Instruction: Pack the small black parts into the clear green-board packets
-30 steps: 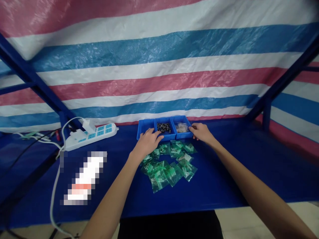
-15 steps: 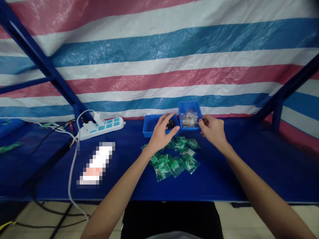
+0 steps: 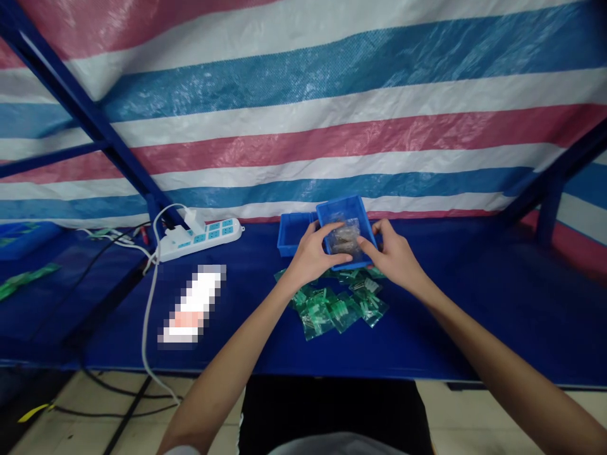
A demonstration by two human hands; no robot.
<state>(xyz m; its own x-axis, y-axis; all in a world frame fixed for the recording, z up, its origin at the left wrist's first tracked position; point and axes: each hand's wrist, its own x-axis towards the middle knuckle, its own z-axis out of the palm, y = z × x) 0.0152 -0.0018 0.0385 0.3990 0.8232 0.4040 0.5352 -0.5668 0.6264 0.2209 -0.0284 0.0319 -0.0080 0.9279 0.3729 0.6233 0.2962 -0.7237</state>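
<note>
i have the small blue tray (image 3: 351, 208) lifted and tipped toward me, both hands closed on it: my left hand (image 3: 313, 256) grips its left and near edge, thumb over the rim, and my right hand (image 3: 393, 256) holds the right side, fingers wrapped on the wall. it sits above the far part of the pile of green packets (image 3: 339, 306) on the blue table (image 3: 474, 316), with another blue tray (image 3: 291, 226) just to its left and behind. inside my tray lies a clear bag (image 3: 344, 235) of small parts, loose against the bottom. i judge the tray light and stiff, thin plastic with smooth walls, so the rim is the sure place to pinch; held by the sides alone it could slip. the bag looks soft and slick and would slide toward the low edge when tilted. far left on the table lies a white power strip (image 3: 202, 237) with its cable (image 3: 148, 316) trailing off the near edge.
</note>
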